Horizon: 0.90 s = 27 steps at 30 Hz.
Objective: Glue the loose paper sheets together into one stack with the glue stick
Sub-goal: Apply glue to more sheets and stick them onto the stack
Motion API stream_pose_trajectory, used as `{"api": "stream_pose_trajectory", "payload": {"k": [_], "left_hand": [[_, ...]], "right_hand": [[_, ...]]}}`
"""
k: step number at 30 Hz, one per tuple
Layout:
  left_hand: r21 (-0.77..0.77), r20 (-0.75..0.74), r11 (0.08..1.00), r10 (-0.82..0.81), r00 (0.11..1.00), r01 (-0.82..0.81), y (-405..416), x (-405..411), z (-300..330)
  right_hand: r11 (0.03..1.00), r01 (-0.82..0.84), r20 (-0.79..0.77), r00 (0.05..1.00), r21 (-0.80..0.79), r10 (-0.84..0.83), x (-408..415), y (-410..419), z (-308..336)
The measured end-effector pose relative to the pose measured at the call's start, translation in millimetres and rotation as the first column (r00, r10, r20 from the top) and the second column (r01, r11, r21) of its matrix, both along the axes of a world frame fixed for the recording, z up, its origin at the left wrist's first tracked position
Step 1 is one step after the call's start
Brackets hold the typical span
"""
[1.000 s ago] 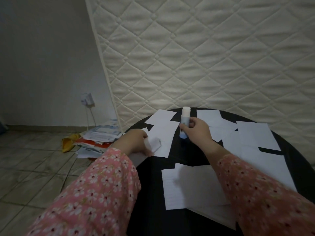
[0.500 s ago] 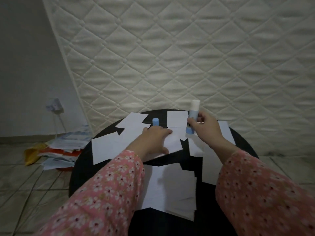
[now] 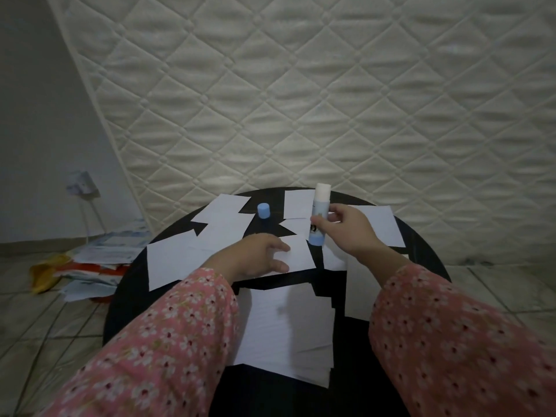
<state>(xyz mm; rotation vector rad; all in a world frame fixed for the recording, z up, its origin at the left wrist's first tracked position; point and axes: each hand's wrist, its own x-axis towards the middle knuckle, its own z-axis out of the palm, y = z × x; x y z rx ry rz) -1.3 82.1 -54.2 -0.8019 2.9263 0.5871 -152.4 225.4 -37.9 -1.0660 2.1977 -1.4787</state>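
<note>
- Left hand [image 3: 258, 255] flat, fingers spread, pressing a paper sheet [image 3: 296, 255] on the round black table [image 3: 126, 296].
- Blue cap [image 3: 264, 210] upright behind it.
- Right hand [image 3: 350, 233] clasping the uncapped glue stick [image 3: 319, 218], upright, above the sheets.

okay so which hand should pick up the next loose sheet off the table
The left hand: it already rests on a loose sheet with nothing gripped, while the right hand is busy holding the uncapped glue stick.
</note>
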Motion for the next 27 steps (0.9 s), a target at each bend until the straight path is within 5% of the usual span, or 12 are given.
{"api": "stream_pose_trajectory", "payload": {"k": [6, 9, 12, 14, 16, 22, 27], "left_hand": [[0.472, -0.410, 0.881, 0.180, 0.894, 0.039, 16.2, 10.9, 21.2], [0.539, -0.481, 0.840, 0.243, 0.843, 0.065, 21.6, 16.8, 26.7], [0.616, -0.537, 0.788, 0.412, 0.736, 0.008, 16.3, 24.8, 29.1], [0.675, -0.562, 0.736, 0.555, 0.613, -0.048, 8.5, 31.5, 32.1], [0.703, -0.553, 0.703, 0.635, 0.539, -0.107, 0.8, 37.7, 32.4], [0.774, -0.550, 0.632, 0.654, 0.520, 0.024, -2.7, 39.4, 25.3], [0.639, -0.620, 0.769, 0.491, 0.613, 0.031, 20.3, 24.1, 22.5]], "right_hand": [[0.978, -0.155, 0.243, 0.952, -0.139, 0.186, 23.1, -10.0, 3.5], [0.960, -0.224, 0.225, 0.939, -0.169, 0.259, 26.0, -11.0, 3.4], [0.965, -0.240, -0.113, 0.961, 0.104, 0.251, 12.6, -0.6, -1.9], [0.896, -0.063, -0.467, 0.836, 0.441, 0.289, -5.6, 7.0, -12.4], [0.840, -0.003, -0.565, 0.739, 0.542, 0.367, -12.6, 12.0, -17.1], [0.785, -0.119, -0.489, 0.722, 0.608, 0.489, -6.2, 4.5, -26.8], [0.830, -0.229, -0.436, 0.763, 0.508, 0.478, -6.5, 4.8, -35.0]]}}
